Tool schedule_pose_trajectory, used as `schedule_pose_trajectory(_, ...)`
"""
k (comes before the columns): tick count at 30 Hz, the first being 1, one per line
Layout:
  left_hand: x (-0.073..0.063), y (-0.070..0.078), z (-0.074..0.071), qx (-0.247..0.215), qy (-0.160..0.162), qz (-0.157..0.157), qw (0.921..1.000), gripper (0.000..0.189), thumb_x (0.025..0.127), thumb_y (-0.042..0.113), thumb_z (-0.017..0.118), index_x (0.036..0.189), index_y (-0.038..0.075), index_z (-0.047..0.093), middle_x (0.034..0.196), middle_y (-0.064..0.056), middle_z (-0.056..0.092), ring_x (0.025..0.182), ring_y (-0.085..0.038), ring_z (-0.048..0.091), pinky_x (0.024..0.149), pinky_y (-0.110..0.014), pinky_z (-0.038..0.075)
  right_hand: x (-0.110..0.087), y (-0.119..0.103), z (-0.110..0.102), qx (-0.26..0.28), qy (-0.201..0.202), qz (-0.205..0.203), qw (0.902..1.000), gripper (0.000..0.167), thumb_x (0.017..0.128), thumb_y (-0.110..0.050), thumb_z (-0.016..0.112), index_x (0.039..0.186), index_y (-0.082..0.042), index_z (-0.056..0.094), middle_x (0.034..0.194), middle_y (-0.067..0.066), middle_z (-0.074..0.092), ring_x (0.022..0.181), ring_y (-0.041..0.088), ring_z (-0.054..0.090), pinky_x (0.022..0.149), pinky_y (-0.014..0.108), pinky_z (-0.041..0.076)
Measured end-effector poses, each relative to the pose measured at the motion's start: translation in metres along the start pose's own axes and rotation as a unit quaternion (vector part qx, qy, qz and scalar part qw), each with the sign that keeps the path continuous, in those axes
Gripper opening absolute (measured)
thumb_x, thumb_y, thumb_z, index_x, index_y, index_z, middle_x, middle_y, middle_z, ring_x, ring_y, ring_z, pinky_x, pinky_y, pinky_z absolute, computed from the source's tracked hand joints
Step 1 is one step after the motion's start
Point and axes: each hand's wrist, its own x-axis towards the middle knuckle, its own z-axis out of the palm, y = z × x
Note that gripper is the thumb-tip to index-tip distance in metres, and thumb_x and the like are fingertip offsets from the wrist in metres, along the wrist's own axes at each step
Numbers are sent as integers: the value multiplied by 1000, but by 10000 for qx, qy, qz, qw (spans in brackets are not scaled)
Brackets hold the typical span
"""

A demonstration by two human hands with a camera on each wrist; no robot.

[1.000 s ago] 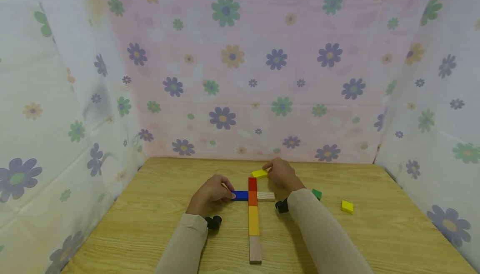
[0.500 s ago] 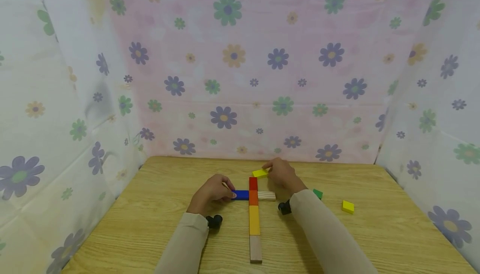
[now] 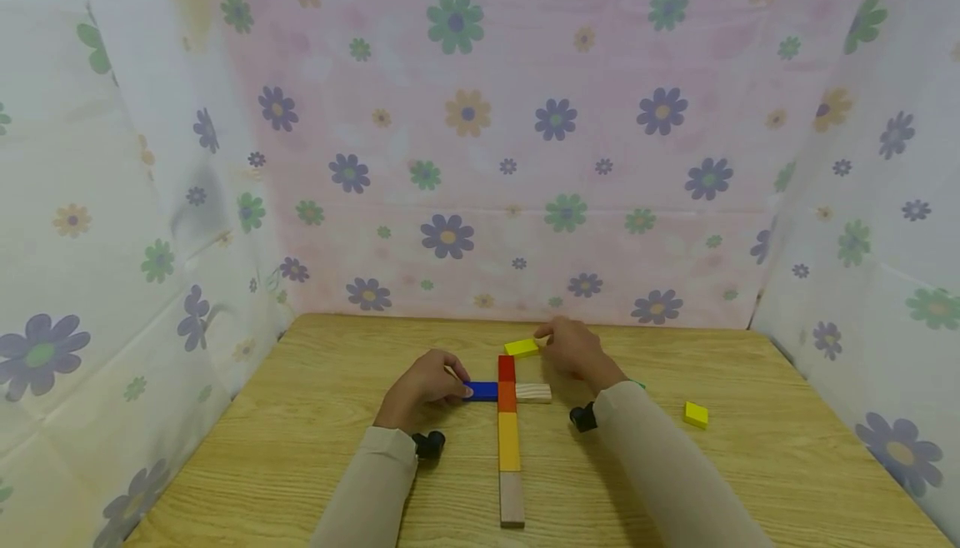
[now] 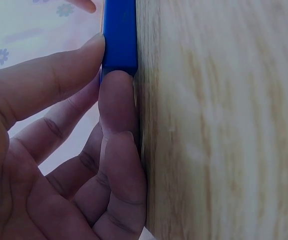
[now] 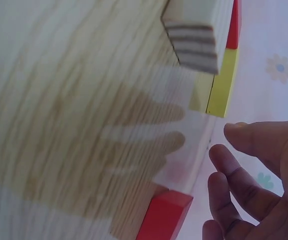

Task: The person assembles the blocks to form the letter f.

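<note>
A blue block [image 3: 482, 391] lies on the table with one end against an orange block [image 3: 507, 396]. My left hand [image 3: 429, 383] pinches its outer end; in the left wrist view thumb and fingertips meet the blue block [image 4: 120, 37]. Behind the red block [image 3: 506, 368] a yellow block [image 3: 522, 348] lies slightly skewed. My right hand [image 3: 574, 348] is just right of it, fingers loosely bent. In the right wrist view a gap separates the fingertips from the yellow block [image 5: 222, 85], and nothing is held.
An amber block [image 3: 508, 441] and a pale wood block [image 3: 512, 498] continue the row towards me. Another wood block [image 3: 533, 393] extends right. A yellow piece [image 3: 695, 415] sits farther right; a green one [image 3: 639, 384] is mostly hidden by my sleeve. The right wrist view shows another red block [image 5: 164, 215].
My right hand has drawn back a little to the right, away from the yellow block it was touching. My left hand stays at the blue block.
</note>
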Motion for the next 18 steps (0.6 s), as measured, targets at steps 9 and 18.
schedule_pose_trajectory(9, 1, 0, 0, -12, 21, -59, 10000, 11, 89, 14, 81, 96, 8, 74, 80, -6, 74, 71, -18, 71, 67, -34, 58, -7, 11, -9, 160, 196, -170, 9995, 41, 95, -14, 63, 135, -17, 70, 126, 14, 72, 115, 35, 67, 94, 54, 54)
schedule_pose_trajectory(18, 0, 0, 1, 8, 6, -73, 10000, 12, 90, 14, 81, 97, 9, 74, 80, -5, 74, 71, -18, 71, 68, -34, 57, -20, 23, -19, 400, 522, -434, 9969, 35, 101, -18, 63, 135, -13, 70, 123, 12, 73, 110, 33, 68, 85, 50, 56)
